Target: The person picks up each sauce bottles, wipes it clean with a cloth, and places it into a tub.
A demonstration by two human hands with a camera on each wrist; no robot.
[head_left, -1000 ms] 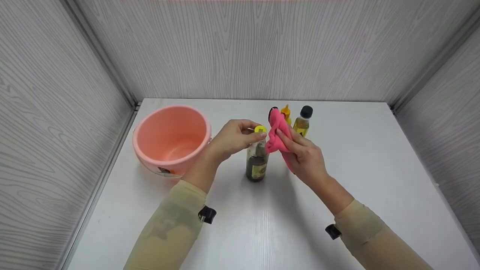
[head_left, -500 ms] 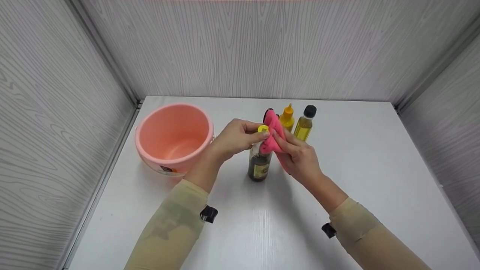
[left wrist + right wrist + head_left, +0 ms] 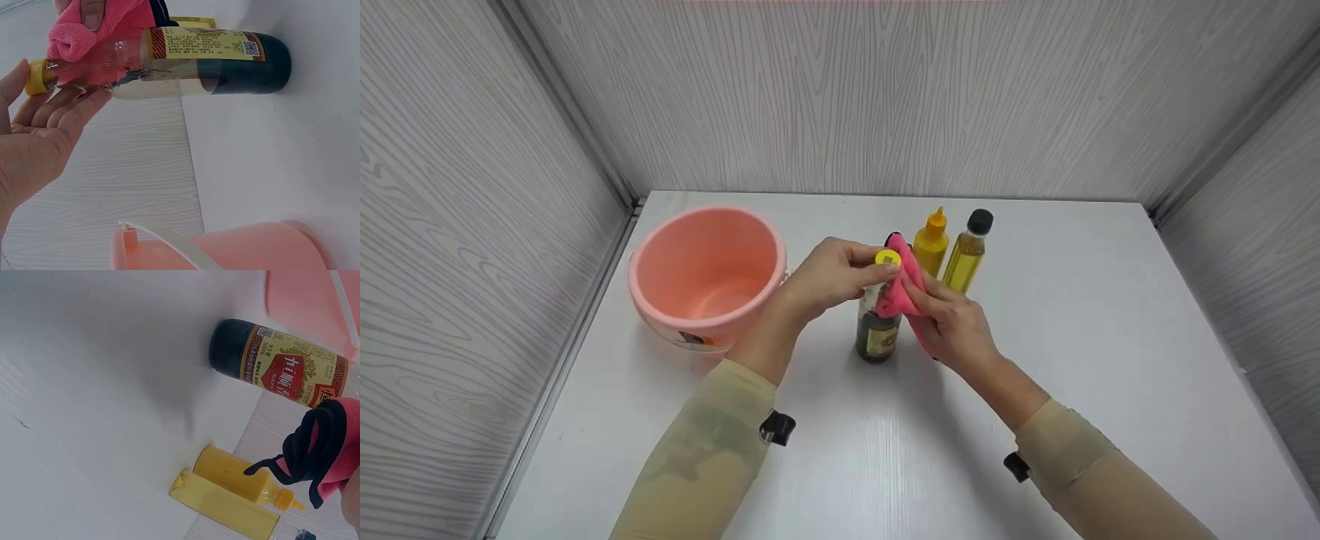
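A dark sauce bottle with a yellow cap stands upright near the table's middle. My left hand holds it at the neck, fingers just under the cap. My right hand grips a pink cloth with black trim and presses it against the bottle's neck and shoulder.
A pink bucket stands left of the bottle. A yellow squeeze bottle and an oil bottle with a black cap stand just behind. Grey walls enclose the white table on three sides.
My right hand has brought the pink cloth leftward and down against the bottle's neck. The two bottles behind show more fully. My left hand has kept its hold.
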